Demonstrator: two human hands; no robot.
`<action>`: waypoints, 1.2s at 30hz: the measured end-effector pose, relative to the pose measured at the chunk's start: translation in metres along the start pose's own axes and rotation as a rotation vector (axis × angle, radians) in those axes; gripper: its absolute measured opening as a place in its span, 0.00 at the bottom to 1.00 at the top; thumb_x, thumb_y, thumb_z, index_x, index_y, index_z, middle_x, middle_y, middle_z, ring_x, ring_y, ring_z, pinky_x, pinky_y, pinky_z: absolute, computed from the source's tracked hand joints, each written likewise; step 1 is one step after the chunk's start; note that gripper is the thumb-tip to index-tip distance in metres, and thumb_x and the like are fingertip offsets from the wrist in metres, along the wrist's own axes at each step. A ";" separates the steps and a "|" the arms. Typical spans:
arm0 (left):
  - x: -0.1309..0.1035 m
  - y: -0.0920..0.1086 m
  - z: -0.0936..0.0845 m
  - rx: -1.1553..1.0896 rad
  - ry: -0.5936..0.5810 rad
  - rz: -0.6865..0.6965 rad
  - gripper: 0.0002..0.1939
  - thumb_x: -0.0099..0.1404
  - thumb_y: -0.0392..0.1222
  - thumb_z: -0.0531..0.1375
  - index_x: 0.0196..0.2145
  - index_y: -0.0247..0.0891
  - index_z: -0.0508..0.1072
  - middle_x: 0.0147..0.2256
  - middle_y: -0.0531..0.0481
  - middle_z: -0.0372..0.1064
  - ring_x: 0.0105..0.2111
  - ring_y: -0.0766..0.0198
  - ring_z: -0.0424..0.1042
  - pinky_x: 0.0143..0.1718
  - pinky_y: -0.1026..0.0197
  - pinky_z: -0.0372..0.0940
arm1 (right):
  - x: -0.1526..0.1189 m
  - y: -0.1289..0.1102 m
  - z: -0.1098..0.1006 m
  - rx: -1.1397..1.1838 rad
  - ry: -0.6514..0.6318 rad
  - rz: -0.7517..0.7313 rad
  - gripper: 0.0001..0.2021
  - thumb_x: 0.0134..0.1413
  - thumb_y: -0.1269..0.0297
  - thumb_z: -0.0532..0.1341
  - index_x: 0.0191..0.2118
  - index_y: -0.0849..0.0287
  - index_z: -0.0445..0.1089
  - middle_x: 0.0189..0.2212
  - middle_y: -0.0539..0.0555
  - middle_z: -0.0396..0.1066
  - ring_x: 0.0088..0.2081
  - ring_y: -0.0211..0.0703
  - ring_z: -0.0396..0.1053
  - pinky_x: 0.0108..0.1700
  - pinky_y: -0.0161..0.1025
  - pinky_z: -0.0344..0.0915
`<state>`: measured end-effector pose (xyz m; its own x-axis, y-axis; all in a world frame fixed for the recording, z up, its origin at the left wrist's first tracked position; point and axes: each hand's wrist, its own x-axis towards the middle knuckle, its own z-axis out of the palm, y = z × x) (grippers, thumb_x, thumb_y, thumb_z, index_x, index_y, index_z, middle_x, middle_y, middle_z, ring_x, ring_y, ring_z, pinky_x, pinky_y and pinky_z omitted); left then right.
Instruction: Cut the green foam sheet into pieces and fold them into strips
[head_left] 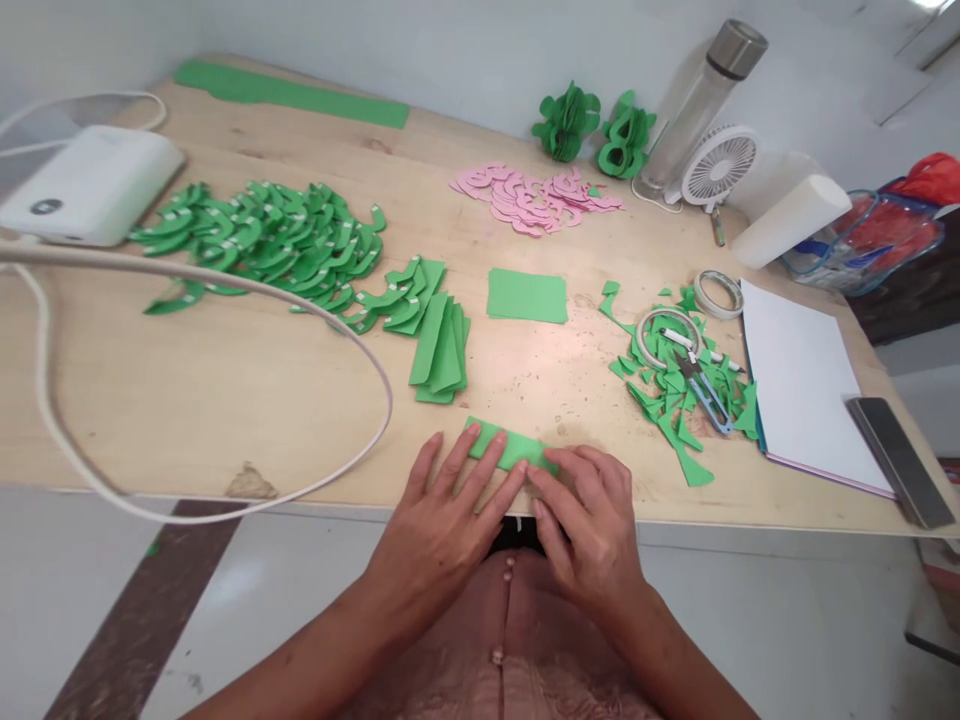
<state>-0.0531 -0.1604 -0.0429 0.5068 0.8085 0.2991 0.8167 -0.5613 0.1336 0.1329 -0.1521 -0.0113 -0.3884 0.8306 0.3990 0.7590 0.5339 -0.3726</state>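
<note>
A narrow green paper strip [516, 448] lies flat at the table's front edge. Pressing on its left part is my left hand [450, 500], fingers spread and stretched out. My right hand [585, 505] rests at the strip's right end, its fingers bent, with index fingertip close to my left index finger; whether it pinches the paper cannot be made out. Beyond the strip sits a flat green rectangle stack [527, 296]. Folded green strips [441, 350] lie in a fanned pile to the left of that stack.
Curved green cutouts [277, 240] are heaped at left, near a looping white cable [375, 365]. Pink cutouts [532, 198] lie at the back. Green scraps [667, 390], blue snips [705, 390], white paper [806, 385] and a phone [900, 460] are at right.
</note>
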 end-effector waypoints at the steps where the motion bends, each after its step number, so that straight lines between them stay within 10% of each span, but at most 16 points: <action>1: 0.000 0.000 0.000 0.011 0.002 0.003 0.25 0.65 0.45 0.56 0.59 0.41 0.63 0.61 0.42 0.59 0.63 0.42 0.53 0.62 0.38 0.45 | -0.001 0.000 0.000 -0.010 -0.003 -0.007 0.13 0.59 0.73 0.56 0.48 0.61 0.71 0.47 0.61 0.70 0.49 0.54 0.64 0.49 0.54 0.61; 36: -0.003 0.000 0.006 0.047 0.034 0.024 0.26 0.63 0.42 0.58 0.58 0.42 0.64 0.61 0.41 0.59 0.63 0.41 0.53 0.62 0.35 0.45 | -0.021 0.007 -0.017 -0.322 -0.089 -0.110 0.18 0.59 0.61 0.59 0.54 0.56 0.69 0.58 0.61 0.64 0.61 0.60 0.54 0.59 0.60 0.49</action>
<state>-0.0530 -0.1616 -0.0493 0.5172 0.7880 0.3339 0.8170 -0.5709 0.0819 0.1550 -0.1687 -0.0080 -0.5101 0.7890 0.3424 0.8305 0.5554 -0.0427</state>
